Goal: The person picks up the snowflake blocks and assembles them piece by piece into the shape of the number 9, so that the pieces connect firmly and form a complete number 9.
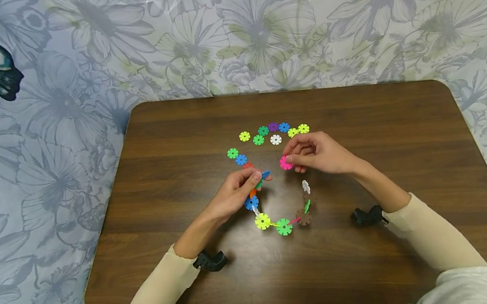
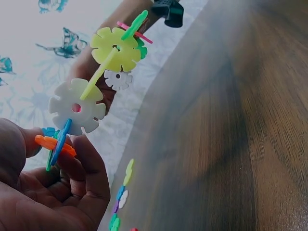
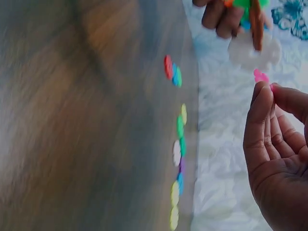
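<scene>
A chain of notched plastic discs [image 1: 284, 227], slotted together in several colours, hangs in a U shape from my left hand [image 1: 231, 192]. The thumb and fingers of that hand pinch it near its left end, where a blue disc [image 1: 265, 174] sticks out past the fingertips. In the left wrist view, an orange disc [image 2: 44, 141] lies at the fingers, with a white disc [image 2: 60, 103] beyond. My right hand [image 1: 323, 154] holds a single pink disc [image 1: 285, 163] between thumb and fingertips. Below it is the chain's other end, a white disc [image 1: 306, 186].
Loose discs lie in an arc on the brown table [image 1: 172, 144] beyond my hands, among them a purple disc [image 1: 273, 126], a white disc [image 1: 275, 139] and a yellow disc [image 1: 244, 136]. A red disc [image 1: 248, 165] lies close to my left hand. The patterned wall [image 1: 199, 53] borders the far edge.
</scene>
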Demonstrator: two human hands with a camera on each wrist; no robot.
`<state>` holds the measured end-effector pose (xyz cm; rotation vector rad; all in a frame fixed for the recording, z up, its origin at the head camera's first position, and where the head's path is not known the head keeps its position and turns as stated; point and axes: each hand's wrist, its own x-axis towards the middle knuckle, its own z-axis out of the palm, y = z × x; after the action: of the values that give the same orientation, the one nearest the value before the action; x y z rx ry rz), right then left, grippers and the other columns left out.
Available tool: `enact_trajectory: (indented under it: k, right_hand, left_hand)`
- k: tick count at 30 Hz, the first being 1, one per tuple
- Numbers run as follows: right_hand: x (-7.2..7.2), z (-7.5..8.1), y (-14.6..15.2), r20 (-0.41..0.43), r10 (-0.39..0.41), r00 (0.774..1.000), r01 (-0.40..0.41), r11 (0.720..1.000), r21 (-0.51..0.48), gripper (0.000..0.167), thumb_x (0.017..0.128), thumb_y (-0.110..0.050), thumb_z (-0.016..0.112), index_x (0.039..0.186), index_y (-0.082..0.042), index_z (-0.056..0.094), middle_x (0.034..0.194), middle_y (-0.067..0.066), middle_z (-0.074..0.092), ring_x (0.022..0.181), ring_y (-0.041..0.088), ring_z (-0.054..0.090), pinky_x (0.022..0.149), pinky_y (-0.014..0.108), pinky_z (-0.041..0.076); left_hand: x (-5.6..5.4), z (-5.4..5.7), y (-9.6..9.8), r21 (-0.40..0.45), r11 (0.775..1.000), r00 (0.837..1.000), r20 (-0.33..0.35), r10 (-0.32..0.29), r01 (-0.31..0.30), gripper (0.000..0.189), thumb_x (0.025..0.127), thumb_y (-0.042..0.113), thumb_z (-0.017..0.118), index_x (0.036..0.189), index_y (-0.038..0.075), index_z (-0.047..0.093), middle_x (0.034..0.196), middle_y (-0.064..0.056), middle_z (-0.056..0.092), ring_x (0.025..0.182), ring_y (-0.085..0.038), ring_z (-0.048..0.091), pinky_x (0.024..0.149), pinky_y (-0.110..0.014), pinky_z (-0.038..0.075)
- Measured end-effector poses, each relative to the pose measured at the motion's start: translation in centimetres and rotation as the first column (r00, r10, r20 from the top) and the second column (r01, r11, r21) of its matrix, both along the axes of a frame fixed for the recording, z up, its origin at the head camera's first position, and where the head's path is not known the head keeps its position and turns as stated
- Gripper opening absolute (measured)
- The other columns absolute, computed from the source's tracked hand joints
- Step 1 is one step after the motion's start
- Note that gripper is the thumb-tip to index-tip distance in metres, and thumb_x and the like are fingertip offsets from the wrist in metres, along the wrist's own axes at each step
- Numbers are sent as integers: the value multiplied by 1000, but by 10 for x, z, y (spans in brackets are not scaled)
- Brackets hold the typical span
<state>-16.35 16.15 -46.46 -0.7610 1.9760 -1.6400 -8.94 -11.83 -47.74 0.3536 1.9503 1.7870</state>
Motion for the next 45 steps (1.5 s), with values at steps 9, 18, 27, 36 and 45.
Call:
enact_trajectory:
  k: [9, 18, 27, 36, 45]
  right_hand:
    - [11, 8, -16, -6, 87, 996, -87, 995, -45, 14, 94, -9, 71, 108, -7, 69, 89, 23, 71, 69, 32, 69, 66, 41, 62]
    - [16, 10, -19, 2, 86, 996, -85, 996, -41, 13, 95, -9, 70, 107, -6, 69, 89, 16, 72, 71, 35, 68, 67, 43, 62]
    - [24, 8, -20, -55, 56, 997, -58, 997, -45, 7, 95, -6, 69, 102, -5, 70, 83, 20, 69, 64, 34, 65, 61, 41, 61]
    - [33, 11, -23, -73, 39, 997, -36, 999, 41, 4, 96, -12, 69, 100, -9, 70, 80, 11, 71, 62, 24, 68, 58, 33, 59]
    - [31, 20, -30, -2, 78, 997, -78, 996, 36, 11, 94, -15, 73, 102, -9, 68, 85, 10, 73, 67, 32, 72, 65, 44, 62]
  left_hand:
    - [2, 3, 1, -82, 997, 1000, -25, 8, -10, 40, 108, 36, 47, 119, 4, 66, 100, -28, 55, 86, -19, 50, 74, -26, 41]
    - [3, 5, 2, -93, 996, 1000, -20, -11, 9, 33, 106, 34, 52, 119, 8, 68, 101, -24, 62, 90, -21, 55, 79, -27, 45]
    - [5, 7, 6, -131, 991, 997, -71, -2, -7, 33, 104, 33, 56, 112, 5, 72, 96, -23, 69, 89, -19, 61, 84, -32, 51]
    - [8, 0, 12, -153, 988, 994, -112, -12, -6, 28, 103, 28, 60, 116, 6, 72, 111, -22, 71, 97, -15, 64, 89, -31, 54]
    - [7, 0, 10, -9, 999, 998, -51, -34, 34, 19, 102, 31, 62, 109, 15, 69, 104, -10, 67, 93, -25, 63, 82, -35, 53]
